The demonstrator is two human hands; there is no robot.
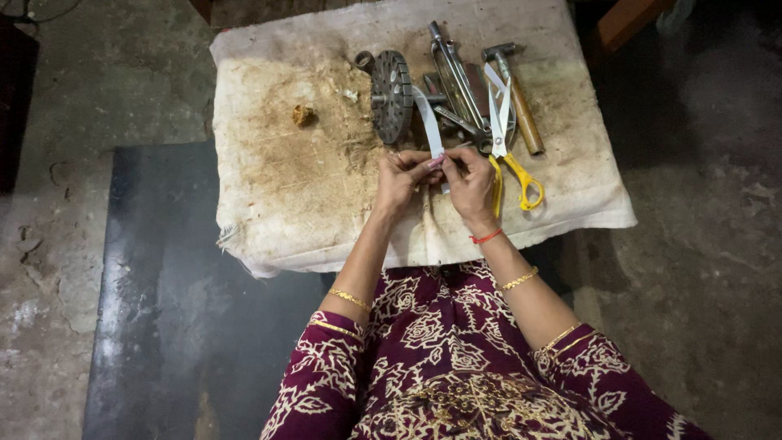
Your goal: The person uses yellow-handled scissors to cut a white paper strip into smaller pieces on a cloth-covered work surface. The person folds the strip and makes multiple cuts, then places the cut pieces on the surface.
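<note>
My left hand and my right hand meet over a stained cloth-covered board, both pinching a narrow white strip that runs up and away from my fingers. The strip's near end sits between my fingertips. Just beyond my left hand stands a dark round metal disc with holes. Yellow-handled scissors lie right beside my right hand.
A wooden-handled hammer and long metal tools lie at the far right of the cloth. A small brown lump sits on the left part. A dark slab lies on the rough floor to my left.
</note>
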